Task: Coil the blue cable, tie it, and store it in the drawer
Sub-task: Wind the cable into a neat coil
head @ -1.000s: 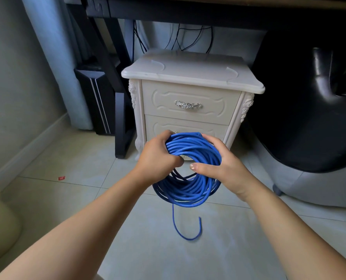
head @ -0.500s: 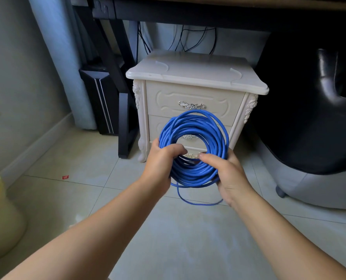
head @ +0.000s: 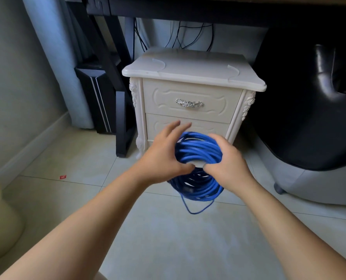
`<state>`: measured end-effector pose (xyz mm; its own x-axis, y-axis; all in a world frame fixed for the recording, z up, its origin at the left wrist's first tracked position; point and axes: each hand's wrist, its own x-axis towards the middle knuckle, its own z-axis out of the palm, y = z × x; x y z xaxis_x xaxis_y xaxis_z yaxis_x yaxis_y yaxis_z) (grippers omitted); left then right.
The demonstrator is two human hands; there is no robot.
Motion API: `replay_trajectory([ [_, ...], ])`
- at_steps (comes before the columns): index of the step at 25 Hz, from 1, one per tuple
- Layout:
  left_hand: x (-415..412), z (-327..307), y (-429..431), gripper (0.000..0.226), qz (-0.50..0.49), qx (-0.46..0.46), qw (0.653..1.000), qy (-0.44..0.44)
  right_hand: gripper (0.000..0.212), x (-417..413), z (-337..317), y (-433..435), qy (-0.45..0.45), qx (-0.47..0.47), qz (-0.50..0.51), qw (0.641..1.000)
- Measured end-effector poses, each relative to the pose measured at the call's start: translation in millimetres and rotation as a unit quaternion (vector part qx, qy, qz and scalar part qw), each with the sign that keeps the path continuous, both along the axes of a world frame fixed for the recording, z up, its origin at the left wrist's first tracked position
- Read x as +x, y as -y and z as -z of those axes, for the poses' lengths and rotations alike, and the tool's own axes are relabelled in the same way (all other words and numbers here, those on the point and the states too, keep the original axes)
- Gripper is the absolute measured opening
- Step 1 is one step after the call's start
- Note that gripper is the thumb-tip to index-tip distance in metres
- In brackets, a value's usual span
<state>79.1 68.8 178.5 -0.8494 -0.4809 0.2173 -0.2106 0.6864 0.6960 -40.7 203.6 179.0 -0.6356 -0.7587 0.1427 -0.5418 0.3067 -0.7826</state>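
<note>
In front of the nightstand's (head: 188, 69) lower drawer (head: 162, 126), the right hand (head: 228, 166) curls round the top of the coiled blue cable (head: 198, 153), holding it upright in the air. The left hand (head: 164, 156) is blurred; its fingers seem stretched out straight, thumb against the coil. A loose end (head: 196, 211) loops down toward the tiled floor (head: 168, 239). Both nightstand drawers are closed.

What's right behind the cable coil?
The lower drawer, which looks shut. Its handle cannot be seen: the coil, the left hand and the right hand cover it.
</note>
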Motion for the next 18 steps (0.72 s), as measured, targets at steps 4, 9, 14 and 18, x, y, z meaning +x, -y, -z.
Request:
replay_trajectory([
  [4, -3.8, 8.1, -7.6, 0.077, 0.043, -0.076, 0.996, 0.019, 0.073, 6.9, -1.1, -1.6, -0.085, 0.05, -0.056, 0.994],
  [9, -8.9, 2.8, -11.3, 0.057, -0.035, -0.038, 0.998, -0.047, 0.079, 5.1, -8.7, -2.4, -0.048, -0.004, -0.056, 0.997],
  [14, -5.3, -10.3, -9.6, 0.045, -0.061, 0.115, 0.989, -0.069, 0.051, -17.2, -18.6, -9.1, 0.179, 0.018, -0.104, 0.978],
  [18, -1.0, -16.9, 8.5, 0.046, -0.131, 0.254, 0.95, -0.129, 0.071, -23.6, -13.6, -7.4, 0.215, 0.01, -0.039, 0.976],
])
